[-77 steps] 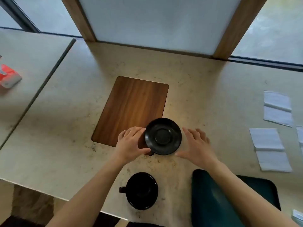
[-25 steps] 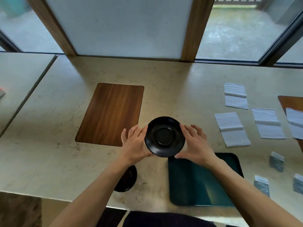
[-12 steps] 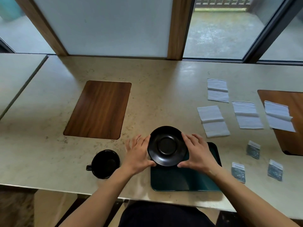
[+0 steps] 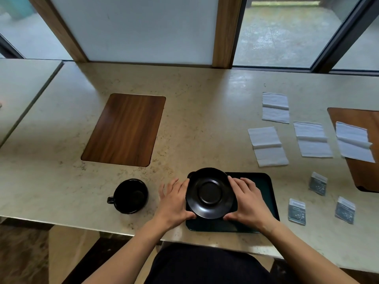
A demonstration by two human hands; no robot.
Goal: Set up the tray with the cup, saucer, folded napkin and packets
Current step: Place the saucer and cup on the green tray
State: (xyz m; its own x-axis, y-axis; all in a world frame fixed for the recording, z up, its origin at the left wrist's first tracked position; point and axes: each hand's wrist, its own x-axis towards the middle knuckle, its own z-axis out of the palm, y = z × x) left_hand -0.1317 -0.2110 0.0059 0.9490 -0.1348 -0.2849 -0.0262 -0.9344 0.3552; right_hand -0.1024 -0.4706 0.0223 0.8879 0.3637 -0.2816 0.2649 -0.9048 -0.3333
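I see both hands on the black saucer point(image 4: 210, 193): the left hand point(image 4: 174, 202) grips its left rim and the right hand point(image 4: 247, 201) its right rim, over the left part of the dark green tray point(image 4: 266, 193) at the near edge of the stone surface point(image 4: 205, 119); I cannot tell whether the saucer touches the tray. The black cup point(image 4: 130, 195) stands on the surface left of the hands, handle pointing left. Four white napkins, nearest one point(image 4: 267, 146), lie to the right beyond the tray, with three packets, nearest one point(image 4: 296, 211), just right of it.
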